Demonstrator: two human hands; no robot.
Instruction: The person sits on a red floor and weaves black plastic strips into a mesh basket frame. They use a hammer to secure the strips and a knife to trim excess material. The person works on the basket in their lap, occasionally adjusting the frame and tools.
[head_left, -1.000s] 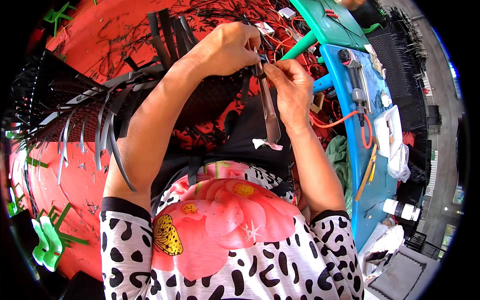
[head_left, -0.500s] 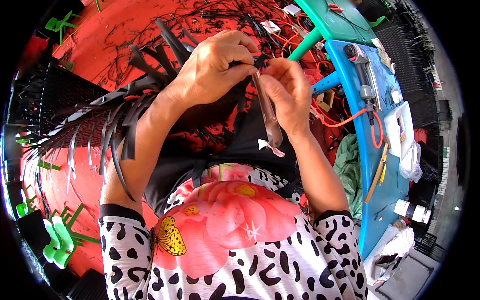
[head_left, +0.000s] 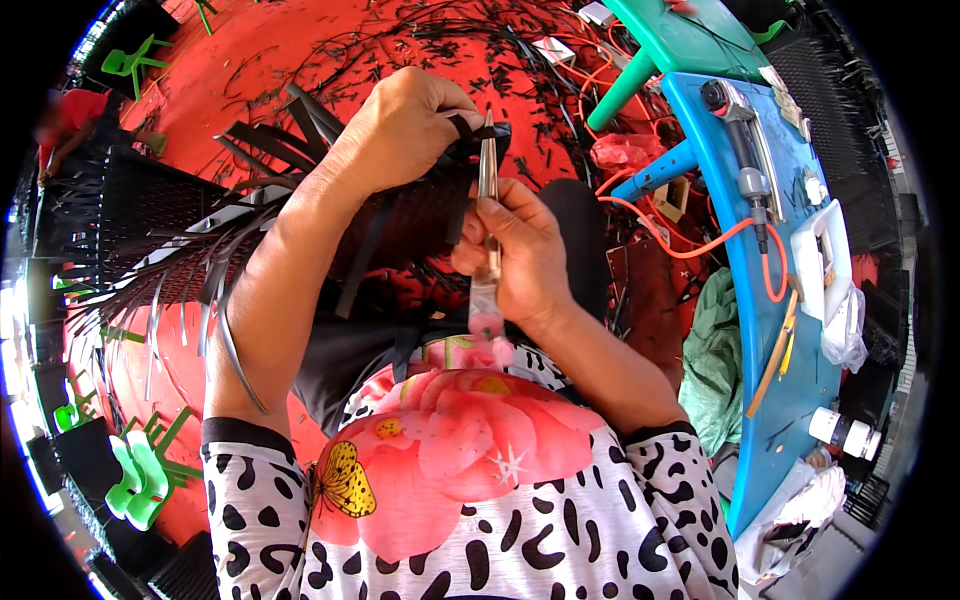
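Observation:
My left hand (head_left: 405, 125) is closed, its fingertips pinching a black flat strip (head_left: 500, 132) at the edge of a dark woven piece (head_left: 400, 235) over my lap. In my right hand (head_left: 525, 240) is a slim, pointed metal tool (head_left: 488, 185), gripped around its middle. The tip points away from me and lies against the strip beside my left fingertips. Its blurred near end, with something pink on it, hangs toward my shirt. Many loose black strips (head_left: 270, 150) stick out from the woven piece near my left forearm.
At the right stands a blue table (head_left: 790, 370) with a power tool (head_left: 745, 150), a white tray (head_left: 815, 260) and a white bottle (head_left: 845, 433). An orange hose (head_left: 690, 250) runs off it. Strip scraps litter the red floor (head_left: 230, 90). Another person (head_left: 75, 125) is at far left.
My right hand has moved down and closed around the metal tool. The tool has swung upright, its tip now at the strip. My left hand keeps its pinch, shifted slightly left.

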